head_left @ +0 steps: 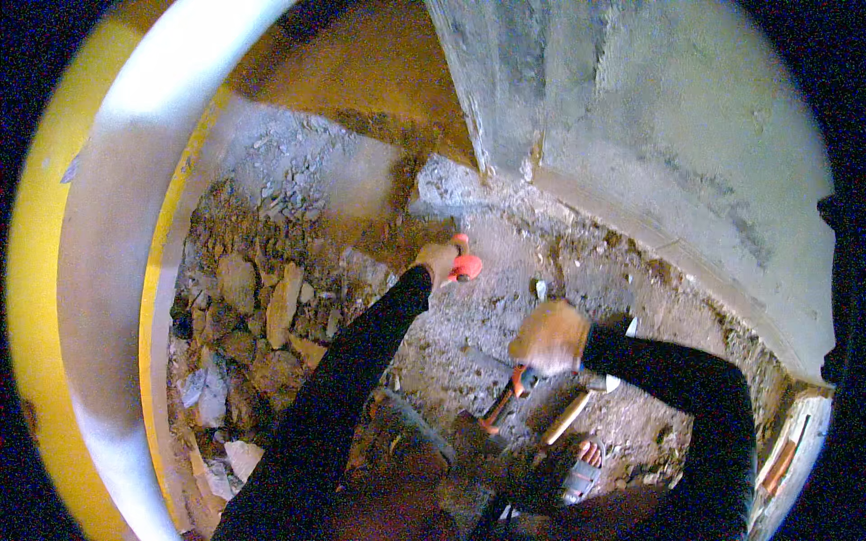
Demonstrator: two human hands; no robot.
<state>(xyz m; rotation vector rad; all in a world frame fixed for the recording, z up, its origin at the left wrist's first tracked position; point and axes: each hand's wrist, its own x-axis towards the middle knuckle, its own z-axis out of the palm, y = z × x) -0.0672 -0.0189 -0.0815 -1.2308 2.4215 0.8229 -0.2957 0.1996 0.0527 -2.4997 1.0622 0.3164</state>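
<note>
My left hand (pixel 439 261), reaching forward past the middle, is closed on a red-orange rounded object (pixel 465 268). Its exact kind is not clear. Nearer to me and to the right, my right hand (pixel 552 337) is bent inward and somewhat blurred, its fingers curled at the top end of an orange-and-black handled tool (pixel 508 395). That tool slants down and left from the hand; its working end cannot be made out. Just below the right wrist, a hammer-like tool with a wooden handle (pixel 566 417) and a pale metal head lies on the dirt.
Broken stones and rubble (pixel 257 316) fill the left side. A thick white pipe (pixel 113 234) curves along a yellow surface (pixel 41 270). A grey wall (pixel 667 117) rises at the far right, and a brown panel (pixel 361 63) stands at the back. My sandalled foot (pixel 586 464) is below.
</note>
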